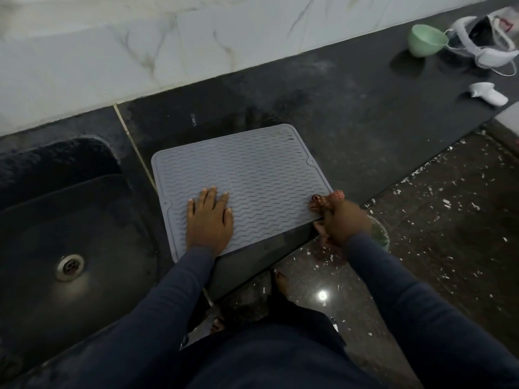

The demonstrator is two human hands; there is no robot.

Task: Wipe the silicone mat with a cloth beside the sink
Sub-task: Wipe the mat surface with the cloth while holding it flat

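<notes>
A grey ribbed silicone mat [252, 175] lies flat on the dark counter, just right of the sink [56, 220]. My left hand [209, 220] rests flat on the mat's near left part, fingers spread, holding nothing. My right hand [341, 220] is at the mat's near right corner, by the counter's front edge, closed around a small reddish-patterned cloth [325, 200]. The bunched cloth touches the mat's corner. Most of the cloth is hidden inside my fist.
The dark counter [351, 122] runs to the right, with a green bowl [425, 40], a white headset with cable [483, 43] and a white controller [488, 96] at its far end. A marble wall backs it. Below my right hand a green bucket [380, 234] stands on the speckled floor.
</notes>
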